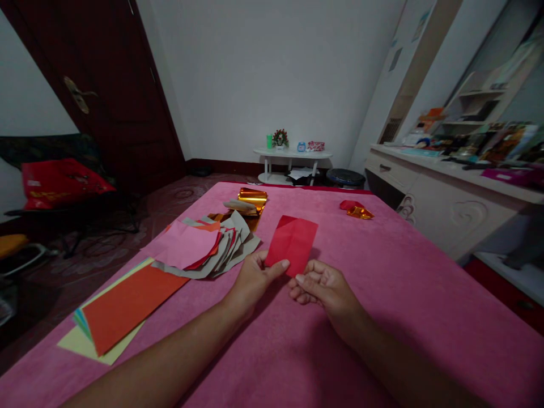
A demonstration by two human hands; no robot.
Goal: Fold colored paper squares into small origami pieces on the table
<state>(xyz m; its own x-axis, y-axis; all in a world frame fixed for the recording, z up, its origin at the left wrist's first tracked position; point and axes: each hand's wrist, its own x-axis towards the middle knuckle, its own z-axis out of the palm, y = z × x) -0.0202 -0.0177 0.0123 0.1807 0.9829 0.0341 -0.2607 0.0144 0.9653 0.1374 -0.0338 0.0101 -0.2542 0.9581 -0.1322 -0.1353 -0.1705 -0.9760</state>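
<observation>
Above the middle of the pink-covered table (382,306), a small rectangle of red paper (294,241) is held up at a tilt. A faint crease runs across its face. My left hand (259,275) is closed on its lower left edge, with the thumb lying on the front. At the lower right corner my right hand (321,283) pinches the same sheet between thumb and curled fingers. Left of my hands lies a loose pile of pink, red and grey paper (191,243). Closer to me is a stack of coloured sheets with an orange sheet (131,300) on top.
Rolled gold foil (253,198) lies behind the paper pile. Crumpled red and gold pieces (359,211) rest at the far right of the table. A white side table (293,153) stands by the wall, and a cluttered dresser (450,170) is on the right.
</observation>
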